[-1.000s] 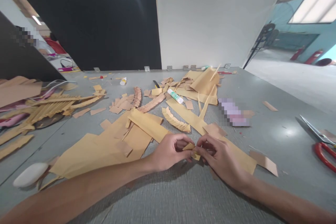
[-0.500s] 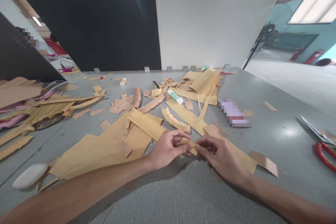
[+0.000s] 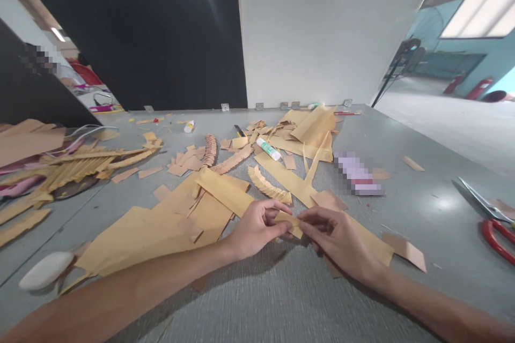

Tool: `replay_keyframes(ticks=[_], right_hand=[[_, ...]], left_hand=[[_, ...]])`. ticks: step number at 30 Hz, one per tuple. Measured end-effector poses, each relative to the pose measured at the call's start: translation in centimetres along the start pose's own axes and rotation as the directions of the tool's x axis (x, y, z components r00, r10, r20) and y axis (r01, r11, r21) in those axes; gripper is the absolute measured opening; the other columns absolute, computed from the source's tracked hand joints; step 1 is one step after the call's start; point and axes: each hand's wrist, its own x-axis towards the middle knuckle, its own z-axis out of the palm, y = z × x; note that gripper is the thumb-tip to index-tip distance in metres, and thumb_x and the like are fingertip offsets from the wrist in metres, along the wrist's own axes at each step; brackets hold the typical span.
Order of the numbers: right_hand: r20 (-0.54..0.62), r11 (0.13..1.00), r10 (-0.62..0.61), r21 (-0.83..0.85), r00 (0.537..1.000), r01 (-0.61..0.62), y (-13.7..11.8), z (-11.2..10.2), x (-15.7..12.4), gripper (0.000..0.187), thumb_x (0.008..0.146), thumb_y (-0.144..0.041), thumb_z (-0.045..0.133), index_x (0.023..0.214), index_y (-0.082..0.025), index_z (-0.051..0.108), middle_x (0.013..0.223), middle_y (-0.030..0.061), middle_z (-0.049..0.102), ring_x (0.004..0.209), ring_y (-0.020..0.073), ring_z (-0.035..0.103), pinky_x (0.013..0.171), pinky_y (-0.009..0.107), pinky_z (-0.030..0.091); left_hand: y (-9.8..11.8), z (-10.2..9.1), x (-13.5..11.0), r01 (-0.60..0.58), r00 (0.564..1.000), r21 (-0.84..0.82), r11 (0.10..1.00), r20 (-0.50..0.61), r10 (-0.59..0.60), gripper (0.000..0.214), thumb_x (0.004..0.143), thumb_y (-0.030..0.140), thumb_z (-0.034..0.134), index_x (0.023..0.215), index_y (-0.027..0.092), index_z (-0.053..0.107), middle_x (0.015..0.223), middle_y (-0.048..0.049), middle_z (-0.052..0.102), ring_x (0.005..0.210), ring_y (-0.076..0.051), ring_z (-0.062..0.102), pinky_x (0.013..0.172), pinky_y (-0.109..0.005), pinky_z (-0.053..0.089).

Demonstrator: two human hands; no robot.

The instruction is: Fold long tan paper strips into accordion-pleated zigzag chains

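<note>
One view, worn on my head, facing forward and down across the table (image 3: 241, 305).
Lens above and behind my left hand (image 3: 257, 230) and right hand (image 3: 336, 236), near enough that both forearms (image 3: 140, 284) run in low; wide sweep reaches the black board (image 3: 161, 32) and white board (image 3: 322, 27) beyond, window (image 3: 478, 8) upper right.

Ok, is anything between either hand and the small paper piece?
Nothing visible: the left hand and right hand both pinch the small paper piece directly. The pleated strip lies beyond the left hand, out of the way. What is under the hands is partly hidden.
</note>
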Motion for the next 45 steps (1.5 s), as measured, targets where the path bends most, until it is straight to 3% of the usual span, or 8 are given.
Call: replay_keyframes(ticks=[7,16,20,22,26,34,40,45], right_hand=[[-0.015,0.996,-0.023,-0.085,1.0,0.022,0.1,-0.1,0.0,0.028,0.095,-0.045,0.062,0.085,-0.019,0.07,0.065,-0.0013,0.061,0.051,0.0102,0.05,0.047,0.023,0.04],[-0.004,0.983,-0.104,-0.151,0.995,0.102,-0.2,-0.1,-0.2,0.028,0.096,-0.041,0.06,0.082,-0.019,0.067,0.069,0.0002,0.062,0.061,0.0133,0.057,0.055,0.024,0.046],[-0.055,0.98,-0.174,-0.108,0.983,0.167,0.2,-0.1,-0.2,0.028,0.097,-0.041,0.059,0.117,-0.021,0.065,0.097,0.0055,0.07,0.068,0.0148,0.061,0.059,0.027,0.051],[-0.051,0.976,-0.195,-0.112,0.979,0.189,0.3,-0.1,-0.1,0.03,0.097,-0.04,0.061,0.121,-0.023,0.065,0.101,0.0058,0.071,0.072,0.016,0.064,0.062,0.028,0.053],[-0.091,0.972,-0.19,-0.158,0.977,0.175,0.0,0.0,-0.3,0.02,0.096,-0.039,0.062,0.096,-0.021,0.071,0.083,0.0032,0.072,0.067,0.0161,0.066,0.061,0.027,0.054],[-0.174,0.945,-0.259,-0.251,0.95,0.212,-0.4,0.3,-1.5,0.012,0.096,-0.033,0.063,0.094,-0.022,0.068,0.066,-0.0003,0.07,0.057,0.0163,0.068,0.057,0.026,0.056],[-0.121,0.724,-0.549,-0.563,0.827,0.398,0.3,0.2,-1.7,0.016,0.1,-0.023,0.055,0.097,-0.024,0.071,0.111,0.0093,0.072,0.074,0.017,0.07,0.062,0.029,0.056],[0.135,0.409,-0.713,-0.717,0.688,0.565,0.8,-0.4,-2.1,0.027,0.1,-0.012,0.053,0.123,-0.022,0.064,0.104,0.0077,0.076,0.094,0.02,0.073,0.078,0.031,0.057]], left_hand=[[0.1,0.4,-0.1,0.011,1.0,-0.011,1.0,0.003,-0.011,0.033,0.084,0.035,0.077,0.105,0.016,0.062,0.088,-0.0071,0.074,0.082,-0.023,0.076,0.069,-0.028,0.055],[0.4,0.2,-0.1,-0.075,0.996,-0.011,0.997,-0.045,0.074,0.025,0.088,0.036,0.07,0.097,0.016,0.059,0.085,-0.0045,0.067,0.067,-0.013,0.062,0.059,-0.024,0.048],[0.4,0.4,-0.3,-0.074,0.997,0.106,0.992,0.012,0.073,0.024,0.084,0.031,0.074,0.098,0.017,0.061,0.079,-0.002,0.065,0.068,-0.013,0.06,0.061,-0.023,0.044],[0.4,0.5,-0.5,-0.066,0.997,0.156,0.986,0.061,0.057,0.027,0.083,0.029,0.074,0.104,0.018,0.06,0.074,0.0,0.065,0.064,-0.013,0.059,0.061,-0.024,0.043],[0.4,0.6,-0.6,-0.086,0.996,0.145,0.986,0.029,0.082,0.027,0.087,0.031,0.07,0.108,0.02,0.057,0.078,0.0008,0.062,0.066,-0.013,0.058,0.061,-0.023,0.043],[0.5,0.6,-0.3,-0.065,0.991,0.162,0.985,0.128,0.044,0.035,0.097,0.047,0.057,0.104,0.015,0.068,0.081,-0.0067,0.07,0.07,-0.016,0.064,0.066,-0.026,0.048],[0.5,0.4,-0.3,-0.051,0.993,0.139,0.989,0.113,0.035,0.038,0.096,0.051,0.057,0.098,0.015,0.069,0.077,-0.0066,0.07,0.065,-0.016,0.066,0.054,-0.022,0.045],[0.3,0.4,-0.2,-0.031,0.994,0.16,0.987,0.109,0.014,0.045,0.096,0.059,0.052,0.098,0.015,0.065,0.081,-0.0093,0.073,0.062,-0.017,0.067,0.042,-0.019,0.037]])
